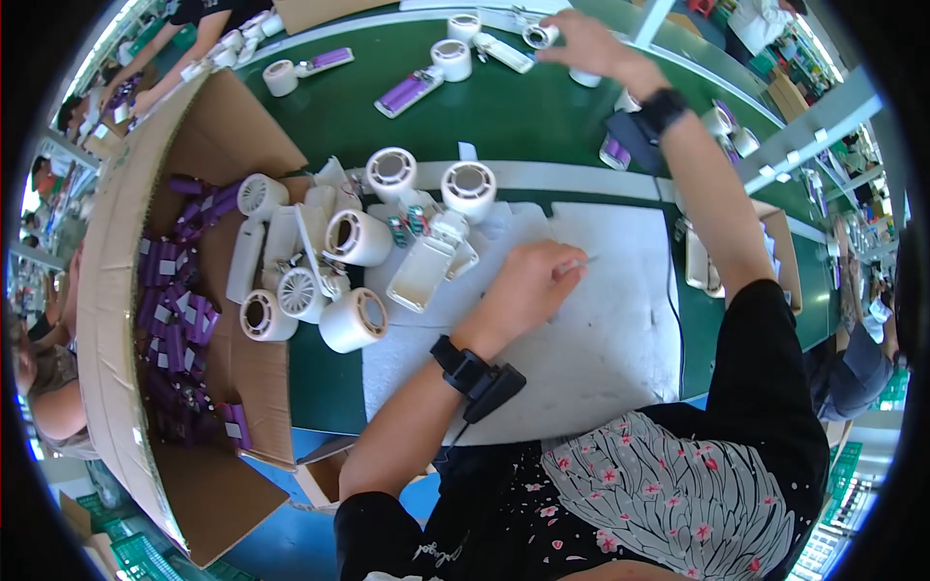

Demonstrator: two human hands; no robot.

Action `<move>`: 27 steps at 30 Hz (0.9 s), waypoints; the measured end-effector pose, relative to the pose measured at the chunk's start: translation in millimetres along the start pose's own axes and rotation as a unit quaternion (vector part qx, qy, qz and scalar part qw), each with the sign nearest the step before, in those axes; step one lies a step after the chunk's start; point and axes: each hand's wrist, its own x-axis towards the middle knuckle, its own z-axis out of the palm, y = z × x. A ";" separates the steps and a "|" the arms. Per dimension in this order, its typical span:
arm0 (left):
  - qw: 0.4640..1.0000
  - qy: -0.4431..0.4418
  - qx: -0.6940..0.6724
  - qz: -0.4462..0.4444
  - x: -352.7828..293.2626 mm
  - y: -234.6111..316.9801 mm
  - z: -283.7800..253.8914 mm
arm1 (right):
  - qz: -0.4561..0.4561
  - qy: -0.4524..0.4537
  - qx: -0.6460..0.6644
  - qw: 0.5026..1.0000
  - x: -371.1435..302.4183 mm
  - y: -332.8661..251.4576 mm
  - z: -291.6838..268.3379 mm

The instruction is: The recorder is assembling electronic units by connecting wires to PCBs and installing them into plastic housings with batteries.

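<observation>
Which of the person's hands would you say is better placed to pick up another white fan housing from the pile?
Probably the left hand: it rests on the white mat beside the pile of fan housings, while the right hand is stretched across the green belt.

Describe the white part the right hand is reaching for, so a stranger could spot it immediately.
Follow the green belt to its far edge. There the right hand touches a small white ring-shaped part. Unlike the neighbouring white rings, it has a hand on it and lies farthest right in that far row.
</observation>
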 end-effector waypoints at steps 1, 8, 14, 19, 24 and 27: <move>1.000 -0.002 0.002 0.008 0.0 -1.2 0.5 | 0.035 -0.042 -0.026 0.998 15.5 -4.9 24.7; 1.000 0.016 0.003 0.021 -1.8 -9.0 1.2 | 0.088 -0.055 -0.122 0.987 74.5 17.5 112.3; 1.000 0.003 -0.016 0.020 -1.1 -8.8 -0.5 | 0.045 -0.111 -0.064 0.991 117.9 83.0 115.0; 1.000 0.012 0.000 0.026 -4.1 -6.6 -8.0 | 0.109 -0.137 -0.003 0.985 127.6 86.2 131.6; 0.999 -0.003 -0.037 0.028 10.3 -8.0 2.9 | 0.155 -0.155 0.049 0.974 92.1 135.6 116.4; 1.000 -0.002 -0.013 0.002 -1.5 -11.8 -5.1 | 0.173 -0.191 0.261 0.930 54.1 54.5 61.7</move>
